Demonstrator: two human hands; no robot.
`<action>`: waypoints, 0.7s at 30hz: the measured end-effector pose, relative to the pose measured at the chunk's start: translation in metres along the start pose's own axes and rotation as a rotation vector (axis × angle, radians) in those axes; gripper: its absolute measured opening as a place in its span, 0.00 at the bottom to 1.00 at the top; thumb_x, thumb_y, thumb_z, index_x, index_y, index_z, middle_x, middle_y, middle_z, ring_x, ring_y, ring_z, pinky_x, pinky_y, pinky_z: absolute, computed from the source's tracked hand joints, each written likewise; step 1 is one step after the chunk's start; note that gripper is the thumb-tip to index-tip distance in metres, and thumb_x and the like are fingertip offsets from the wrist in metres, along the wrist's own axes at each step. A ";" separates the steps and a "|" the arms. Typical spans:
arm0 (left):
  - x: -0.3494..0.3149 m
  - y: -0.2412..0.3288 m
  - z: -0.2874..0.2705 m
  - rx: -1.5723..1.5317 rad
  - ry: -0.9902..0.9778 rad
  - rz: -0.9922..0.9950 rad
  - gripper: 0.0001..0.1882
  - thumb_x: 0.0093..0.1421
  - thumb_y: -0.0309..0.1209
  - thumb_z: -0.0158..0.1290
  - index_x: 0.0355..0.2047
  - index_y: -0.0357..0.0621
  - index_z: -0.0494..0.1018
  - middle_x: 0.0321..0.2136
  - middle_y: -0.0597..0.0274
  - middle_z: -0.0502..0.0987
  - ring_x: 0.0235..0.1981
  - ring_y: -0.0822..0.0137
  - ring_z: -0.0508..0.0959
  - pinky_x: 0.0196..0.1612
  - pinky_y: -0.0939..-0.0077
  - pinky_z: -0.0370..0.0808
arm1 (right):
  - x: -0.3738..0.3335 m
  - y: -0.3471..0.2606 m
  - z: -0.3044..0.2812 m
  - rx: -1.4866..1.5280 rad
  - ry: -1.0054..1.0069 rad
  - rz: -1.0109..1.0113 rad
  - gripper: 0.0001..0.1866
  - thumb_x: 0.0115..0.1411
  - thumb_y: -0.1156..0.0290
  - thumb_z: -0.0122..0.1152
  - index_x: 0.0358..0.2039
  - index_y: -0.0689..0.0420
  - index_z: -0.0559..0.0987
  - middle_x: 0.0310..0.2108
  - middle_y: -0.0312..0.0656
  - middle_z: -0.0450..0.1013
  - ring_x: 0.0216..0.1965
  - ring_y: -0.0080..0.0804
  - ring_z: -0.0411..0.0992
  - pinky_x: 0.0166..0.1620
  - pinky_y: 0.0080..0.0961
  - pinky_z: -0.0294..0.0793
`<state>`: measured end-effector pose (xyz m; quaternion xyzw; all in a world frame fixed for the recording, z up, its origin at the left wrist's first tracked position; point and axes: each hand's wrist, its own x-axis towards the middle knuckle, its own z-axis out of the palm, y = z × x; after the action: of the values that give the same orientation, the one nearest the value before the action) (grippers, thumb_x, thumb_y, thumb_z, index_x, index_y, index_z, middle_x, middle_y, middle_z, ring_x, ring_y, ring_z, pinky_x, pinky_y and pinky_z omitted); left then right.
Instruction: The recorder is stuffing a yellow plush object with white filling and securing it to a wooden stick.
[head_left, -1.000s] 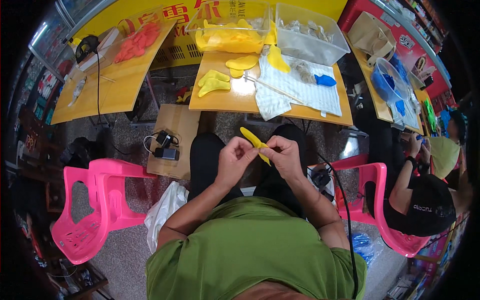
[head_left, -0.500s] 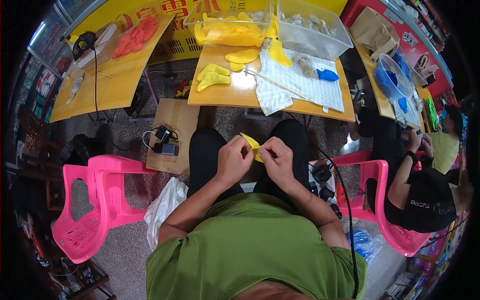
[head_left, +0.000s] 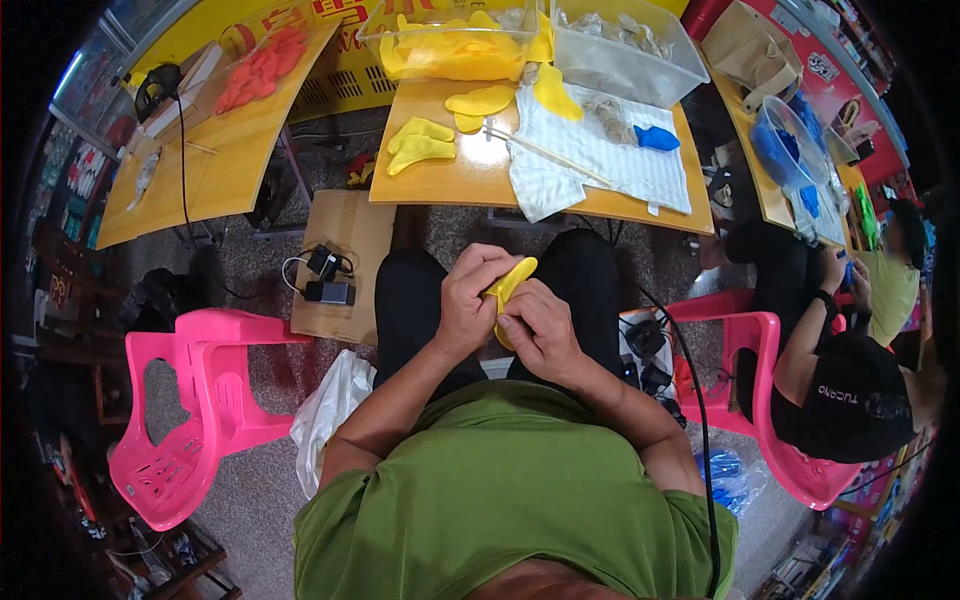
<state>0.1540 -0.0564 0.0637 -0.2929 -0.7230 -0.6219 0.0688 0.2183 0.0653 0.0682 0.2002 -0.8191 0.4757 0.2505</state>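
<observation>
Above my lap, both hands grip one small yellow cloth piece [head_left: 517,275], curved and soft-looking, with a rounded end sticking up between them. My left hand [head_left: 468,302] is closed on its left side, fingers bent over it. My right hand [head_left: 542,328] pinches it from the right, lower down; the fingers hide much of its middle. On the table ahead lie similar yellow cloth pieces [head_left: 420,145], a thin pale stick [head_left: 550,157] on a white towel [head_left: 660,185], a tuft of greyish stuffing [head_left: 606,118] and a blue fish-shaped piece [head_left: 656,138].
Clear plastic bins of yellow pieces [head_left: 465,52] and stuffing [head_left: 632,40] stand at the table's back. A left table [head_left: 160,190] bears red pieces [head_left: 265,68]. Pink chairs [head_left: 205,400] flank me. A person in black [head_left: 840,395] sits at right; a cable [head_left: 700,420] runs beside my right arm.
The yellow piece has turned more upright and shows a rounded end above my fingers. My left hand has come up and over it; my right hand has shifted slightly down and left.
</observation>
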 end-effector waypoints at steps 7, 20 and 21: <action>-0.013 -0.023 0.008 0.105 0.077 0.010 0.13 0.37 0.16 0.53 0.27 0.36 0.72 0.25 0.57 0.71 0.29 0.58 0.71 0.34 0.72 0.68 | -0.008 0.012 0.008 -0.242 0.127 0.079 0.07 0.44 0.81 0.59 0.21 0.60 0.69 0.23 0.44 0.66 0.24 0.41 0.66 0.25 0.33 0.65; -0.054 -0.052 0.026 -0.391 0.144 -0.556 0.05 0.55 0.18 0.50 0.33 0.35 0.70 0.31 0.67 0.71 0.33 0.77 0.70 0.38 0.83 0.68 | -0.015 0.038 0.021 -0.539 0.096 0.116 0.07 0.48 0.74 0.57 0.21 0.58 0.68 0.23 0.43 0.62 0.26 0.40 0.64 0.27 0.34 0.64; -0.054 -0.050 0.025 -0.492 0.142 -0.613 0.06 0.57 0.19 0.49 0.35 0.36 0.70 0.31 0.68 0.71 0.34 0.77 0.70 0.39 0.83 0.68 | -0.015 0.039 0.021 -0.548 0.087 0.112 0.07 0.49 0.74 0.57 0.21 0.58 0.67 0.23 0.43 0.62 0.26 0.40 0.64 0.27 0.34 0.64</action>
<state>0.1798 -0.0538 -0.0101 -0.0278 -0.5999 -0.7868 -0.1423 0.2039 0.0663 0.0239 0.0588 -0.9154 0.2579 0.3034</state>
